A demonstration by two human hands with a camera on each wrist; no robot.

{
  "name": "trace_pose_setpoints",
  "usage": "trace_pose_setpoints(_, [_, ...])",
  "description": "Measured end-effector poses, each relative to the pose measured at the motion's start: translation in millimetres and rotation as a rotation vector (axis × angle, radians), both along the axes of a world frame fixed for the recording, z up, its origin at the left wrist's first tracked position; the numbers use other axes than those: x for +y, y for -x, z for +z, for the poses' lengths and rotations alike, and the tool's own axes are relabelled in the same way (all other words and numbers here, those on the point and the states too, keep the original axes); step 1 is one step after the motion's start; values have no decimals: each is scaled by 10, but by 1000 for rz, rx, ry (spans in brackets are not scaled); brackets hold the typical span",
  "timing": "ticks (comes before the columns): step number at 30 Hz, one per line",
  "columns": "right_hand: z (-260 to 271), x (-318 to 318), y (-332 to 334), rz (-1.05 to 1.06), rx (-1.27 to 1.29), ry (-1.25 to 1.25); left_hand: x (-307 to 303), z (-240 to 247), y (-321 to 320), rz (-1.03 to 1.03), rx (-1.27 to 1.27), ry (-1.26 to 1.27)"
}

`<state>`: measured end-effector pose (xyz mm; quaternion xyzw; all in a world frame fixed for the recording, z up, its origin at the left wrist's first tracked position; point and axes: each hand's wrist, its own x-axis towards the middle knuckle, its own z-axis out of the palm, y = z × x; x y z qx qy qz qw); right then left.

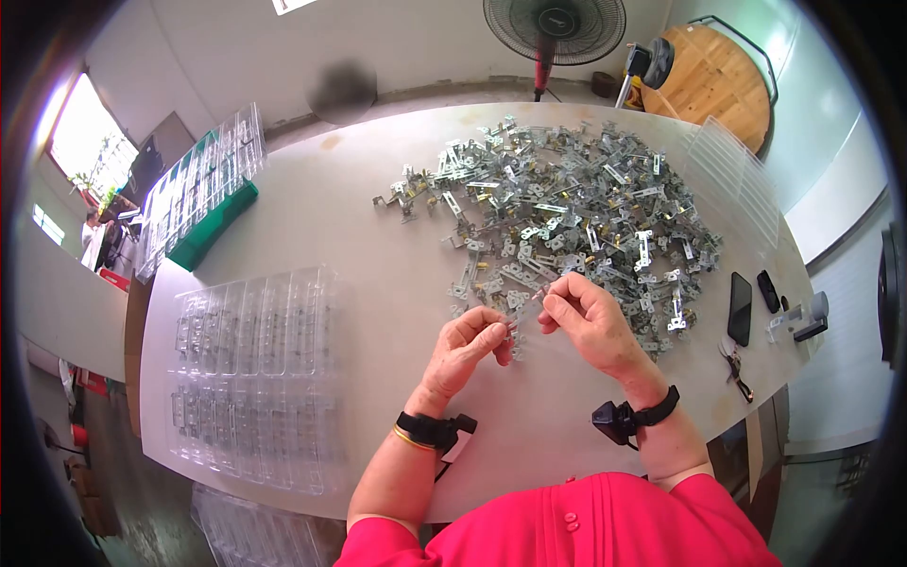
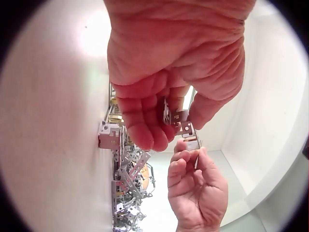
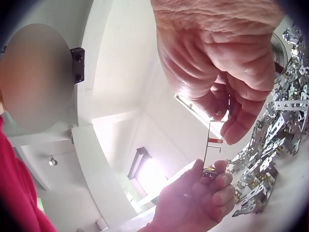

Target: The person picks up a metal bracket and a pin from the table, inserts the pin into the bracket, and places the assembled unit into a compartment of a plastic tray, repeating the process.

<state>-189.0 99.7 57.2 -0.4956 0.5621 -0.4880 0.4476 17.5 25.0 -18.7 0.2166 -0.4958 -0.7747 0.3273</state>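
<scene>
Left hand (image 1: 470,348): fingers curled, thumb and fingertips (image 2: 154,135) pinching small stamped metal bracket (image 2: 177,118) above table (image 1: 378,217). Right hand (image 1: 588,317): fingers curled, pinching top of thin flat metal strip (image 3: 211,137); strip's lower end reaches left fingertips. Hands close together, just beside near edge of pile of brackets (image 1: 567,203). Bare tabletop separates hands from clear ribbed plastic tray (image 1: 255,369) at left. Dark phone (image 1: 740,307) near right edge.

Pale table (image 1: 321,227) with metal-bracket heap (image 1: 567,208), clear trays (image 1: 255,378), phone (image 1: 740,307).
</scene>
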Motion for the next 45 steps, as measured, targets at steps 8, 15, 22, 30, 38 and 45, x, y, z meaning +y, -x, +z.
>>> trace_pose_setpoints(8, [-86, -13, 30, -197, 304, 176, 2, -69, 53, 121, 17, 103])
trace_pose_setpoints(15, [67, 104, -193, -104, 445, 57, 60, -87, 109, 248, -72, 202])
trace_pose_setpoints(22, [8, 91, -262, -118, 552, 123, 73, -155, 145, 265, -56, 200])
trace_pose_setpoints(30, [-30, 98, -305, -62, 582, 158, 60, -208, 162, 271, -84, 332])
trace_pose_setpoints(38, [10, 81, -288, -145, 577, 66, 55, -236, 194, 257, -30, 324])
trace_pose_setpoints(45, [-8, 98, -246, -41, 535, 0, 29, -252, 197, 262, -55, 330])
